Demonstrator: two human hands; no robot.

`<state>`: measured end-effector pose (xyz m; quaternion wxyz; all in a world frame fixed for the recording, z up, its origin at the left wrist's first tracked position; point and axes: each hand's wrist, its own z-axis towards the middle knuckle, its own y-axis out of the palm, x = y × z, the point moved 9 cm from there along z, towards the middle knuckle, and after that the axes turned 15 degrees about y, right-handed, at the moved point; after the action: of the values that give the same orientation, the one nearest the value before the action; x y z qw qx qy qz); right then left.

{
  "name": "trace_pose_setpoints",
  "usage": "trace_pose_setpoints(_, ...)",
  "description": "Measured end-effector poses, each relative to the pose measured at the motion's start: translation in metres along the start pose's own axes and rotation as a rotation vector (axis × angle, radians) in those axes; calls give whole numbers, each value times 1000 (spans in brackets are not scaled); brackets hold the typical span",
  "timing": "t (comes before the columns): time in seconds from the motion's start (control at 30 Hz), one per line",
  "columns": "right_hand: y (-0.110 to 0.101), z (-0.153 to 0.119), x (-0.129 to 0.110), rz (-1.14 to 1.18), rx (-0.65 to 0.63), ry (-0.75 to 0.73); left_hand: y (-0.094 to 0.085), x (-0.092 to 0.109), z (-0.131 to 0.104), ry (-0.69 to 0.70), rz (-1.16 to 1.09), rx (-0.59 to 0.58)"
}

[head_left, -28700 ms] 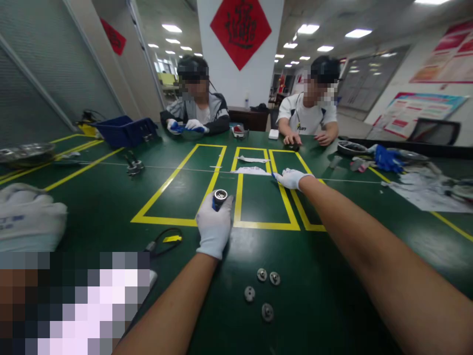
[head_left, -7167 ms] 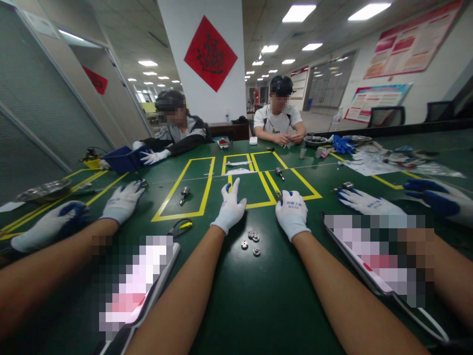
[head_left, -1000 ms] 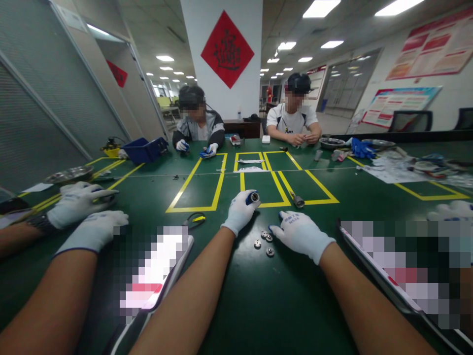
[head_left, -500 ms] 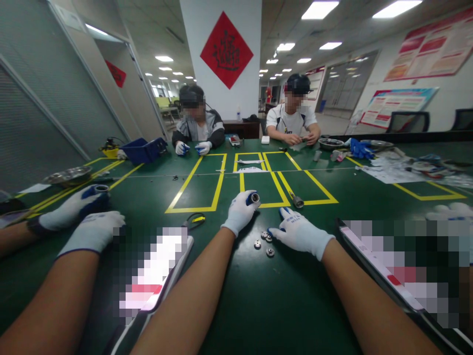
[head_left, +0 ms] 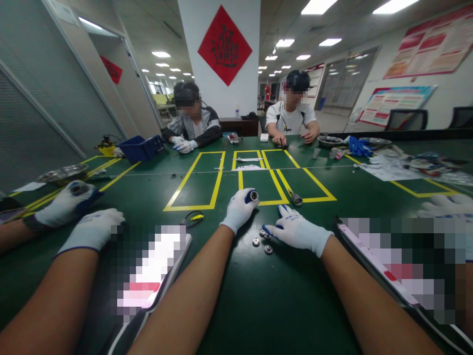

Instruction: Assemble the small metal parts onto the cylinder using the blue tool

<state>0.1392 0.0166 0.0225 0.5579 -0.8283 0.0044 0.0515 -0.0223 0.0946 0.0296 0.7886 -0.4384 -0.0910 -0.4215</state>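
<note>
My left hand, in a white and blue work glove, is closed around a short metal cylinder whose round open end faces me. To its right, my right hand, gloved the same way, lies low over the green table with its fingers apart. Its thumb side reaches the small round metal discs, several of which lie on the tabletop; whether it touches one I cannot tell. A metal piece with a round head lies beyond my right hand, on the yellow tape.
Phone-like screens lie on both sides of my forearms. A neighbour's gloved hands are at left, one holding a round metal part. Two people sit opposite. A blue bin stands far left; papers and a metal bowl are at right.
My right hand has shifted slightly left over the discs. My left hand keeps the cylinder. Opposite, one person's hands have come together and the other's have moved apart.
</note>
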Motion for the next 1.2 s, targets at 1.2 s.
trace_pose_setpoints(1.2,-22,-16,-9,42,173,-41,2,-1,2,4,20,-22)
